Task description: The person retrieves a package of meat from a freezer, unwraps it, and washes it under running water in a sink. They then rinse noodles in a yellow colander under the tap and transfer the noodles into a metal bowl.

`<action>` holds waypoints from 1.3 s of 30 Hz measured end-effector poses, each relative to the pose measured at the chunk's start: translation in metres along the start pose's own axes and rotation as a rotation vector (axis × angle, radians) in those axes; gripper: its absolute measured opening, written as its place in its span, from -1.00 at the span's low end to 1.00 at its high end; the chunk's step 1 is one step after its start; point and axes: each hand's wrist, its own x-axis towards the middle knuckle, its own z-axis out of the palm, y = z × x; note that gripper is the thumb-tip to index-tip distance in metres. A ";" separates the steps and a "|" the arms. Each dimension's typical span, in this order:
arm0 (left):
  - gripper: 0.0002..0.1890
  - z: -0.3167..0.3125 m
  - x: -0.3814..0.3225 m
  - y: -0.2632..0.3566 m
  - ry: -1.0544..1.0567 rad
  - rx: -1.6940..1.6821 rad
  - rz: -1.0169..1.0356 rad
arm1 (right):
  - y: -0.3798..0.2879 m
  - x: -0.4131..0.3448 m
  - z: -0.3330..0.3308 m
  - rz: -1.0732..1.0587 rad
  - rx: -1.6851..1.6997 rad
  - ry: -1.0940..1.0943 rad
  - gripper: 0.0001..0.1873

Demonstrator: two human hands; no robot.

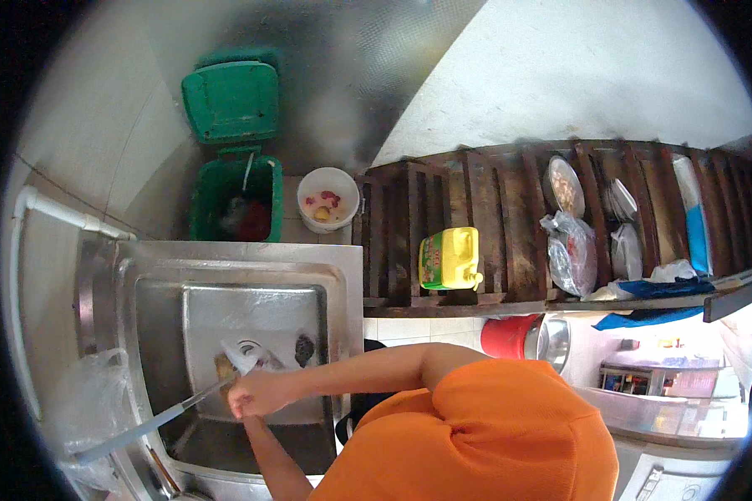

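Over the stainless steel sink (257, 307), my right hand (266, 391) is curled, just beside the end of the long spout (163, 418). My left forearm (274, 451) reaches up from below, and my left hand is mostly hidden behind the right one. A pale, shiny thing (243, 359) shows past my hands, near the drain; which hand holds it, if either, cannot be made out. Beside it is a brownish piece (224, 369), partly covered. A dark scouring pad (304, 351) lies on the sink floor to the right of the drain.
Beyond the sink stand an open green bin (276, 194) and a white bucket (310, 219) holding scraps. On the dark slatted rack (495, 250) sit a yellow jug (460, 257), a bowl of food (566, 185) and plastic bags (570, 253). A red container (507, 337) is behind it.
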 end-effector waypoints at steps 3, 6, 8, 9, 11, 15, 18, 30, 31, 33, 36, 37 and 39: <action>-0.60 -0.006 -0.005 -0.029 0.104 -0.202 -0.032 | -0.011 -0.002 0.014 -0.021 -0.003 -0.046 -0.85; -0.59 -0.008 -0.017 -0.035 0.164 -0.305 -0.020 | -0.020 -0.004 0.030 0.090 -0.083 0.025 -0.82; -0.58 -0.013 -0.026 -0.037 0.201 -0.360 -0.006 | -0.026 -0.009 0.043 0.056 -0.216 0.094 -0.83; -0.58 -0.016 -0.031 -0.039 0.222 -0.384 0.004 | -0.029 -0.010 0.048 0.076 -0.302 0.047 -0.83; -0.57 -0.025 -0.041 -0.041 0.253 -0.423 0.021 | -0.030 -0.016 0.046 -0.051 0.000 -0.193 -0.82; -0.56 -0.039 -0.064 -0.058 0.328 -0.509 0.037 | -0.038 -0.035 0.044 -0.027 -0.050 -0.397 -0.81; -0.55 -0.045 -0.076 -0.068 0.362 -0.551 0.043 | -0.040 -0.050 0.043 -0.021 -0.032 -0.473 -0.77; -0.51 -0.035 -0.080 -0.068 0.373 -0.682 0.127 | -0.036 -0.061 0.069 0.008 0.178 0.008 -0.86; -0.50 -0.033 -0.077 -0.067 0.368 -0.688 0.133 | -0.034 -0.061 0.069 0.019 0.228 0.062 -0.85; -0.50 -0.029 -0.075 -0.066 0.363 -0.699 0.146 | -0.031 -0.060 0.072 0.150 0.187 0.013 -0.84; -0.49 -0.023 -0.074 -0.065 0.360 -0.729 0.166 | -0.028 -0.065 0.076 0.101 0.124 0.105 -0.83; -0.48 -0.021 -0.073 -0.062 0.357 -0.736 0.173 | -0.028 -0.068 0.074 0.150 0.166 0.113 -0.83; -0.48 -0.016 -0.069 -0.056 0.351 -0.748 0.194 | -0.025 -0.076 0.064 0.205 0.283 0.213 -0.84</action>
